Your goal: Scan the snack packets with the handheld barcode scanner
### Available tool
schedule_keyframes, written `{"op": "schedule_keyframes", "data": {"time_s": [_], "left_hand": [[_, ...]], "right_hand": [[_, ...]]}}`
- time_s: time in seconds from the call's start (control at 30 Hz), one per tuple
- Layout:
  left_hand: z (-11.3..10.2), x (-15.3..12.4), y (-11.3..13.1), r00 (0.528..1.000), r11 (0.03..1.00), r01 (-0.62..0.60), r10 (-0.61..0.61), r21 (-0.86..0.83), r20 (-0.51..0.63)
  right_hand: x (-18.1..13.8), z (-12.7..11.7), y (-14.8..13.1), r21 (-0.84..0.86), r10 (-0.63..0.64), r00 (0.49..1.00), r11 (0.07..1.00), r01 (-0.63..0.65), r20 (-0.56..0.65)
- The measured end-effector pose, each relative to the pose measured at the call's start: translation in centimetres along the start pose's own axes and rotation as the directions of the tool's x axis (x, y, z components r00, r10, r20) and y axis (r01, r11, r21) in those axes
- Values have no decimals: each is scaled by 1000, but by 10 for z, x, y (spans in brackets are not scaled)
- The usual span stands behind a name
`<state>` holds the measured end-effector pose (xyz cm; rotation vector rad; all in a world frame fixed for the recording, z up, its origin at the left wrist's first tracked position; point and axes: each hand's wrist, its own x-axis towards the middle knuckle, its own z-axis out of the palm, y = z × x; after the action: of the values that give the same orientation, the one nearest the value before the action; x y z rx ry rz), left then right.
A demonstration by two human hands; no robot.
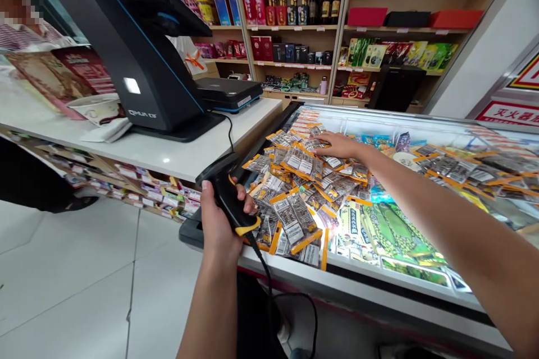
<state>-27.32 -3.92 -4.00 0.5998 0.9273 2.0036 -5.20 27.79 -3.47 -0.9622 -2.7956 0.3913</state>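
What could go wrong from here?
Packets at the near edge of the pile might slide off the display case. The scanner in the left grip could read the wrong packet, since many overlap. Its cable hangs loosely below and may snag.

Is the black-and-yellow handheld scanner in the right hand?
No, the left hand holds the scanner; the right hand touches orange-edged clear plastic packets.

black handheld scanner (227, 193) with yellow trim, held tilted, clear orange-edged packets (300, 161) with barcodes, heaped loosely, overlapping atop the glass-topped case (379, 304)
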Motion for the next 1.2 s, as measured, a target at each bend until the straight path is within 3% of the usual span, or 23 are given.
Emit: {"op": "schedule_keyframes", "data": {"time_s": [0.23, 0.57, 0.8, 0.87, 0.93, 1.07, 1.13, 1.2], "left_hand": [[5, -7, -6, 987, 988, -150, 151, 22, -61], [7, -10, -13, 971, 973, -223, 226, 50, -73], [12, -19, -12, 966, 967, -239, 247, 92, -80], [12, -19, -12, 966, 967, -236, 245, 101, -87], [12, -19, -13, 969, 971, -223, 231, 89, -83], [11, -18, -11, 980, 981, -186, 189, 53, -62], [8, -15, -9, 984, 985, -171, 172, 27, -45], [6, -12, -6, 989, 989, -148, 148, -14, -23]], "right_hand": [[-44, -5, -11, -33, -12, 999, 999, 13, 31], [-103, -2, -36, -86, 37, 999, 996, -37, -2], [-129, 5, -46, -29, 79, 997, 996, -79, -22], [-133, 6, -49, 34, 79, 993, 996, -77, -87], [-138, 3, -52, 162, 125, 963, 983, -87, -240], [-166, -12, -58, 360, 206, 821, 933, -1, -532], [-191, -22, -60, 309, 102, 835, 948, 83, -540], [-222, -28, -60, 191, -74, 888, 965, 178, -454]]}}
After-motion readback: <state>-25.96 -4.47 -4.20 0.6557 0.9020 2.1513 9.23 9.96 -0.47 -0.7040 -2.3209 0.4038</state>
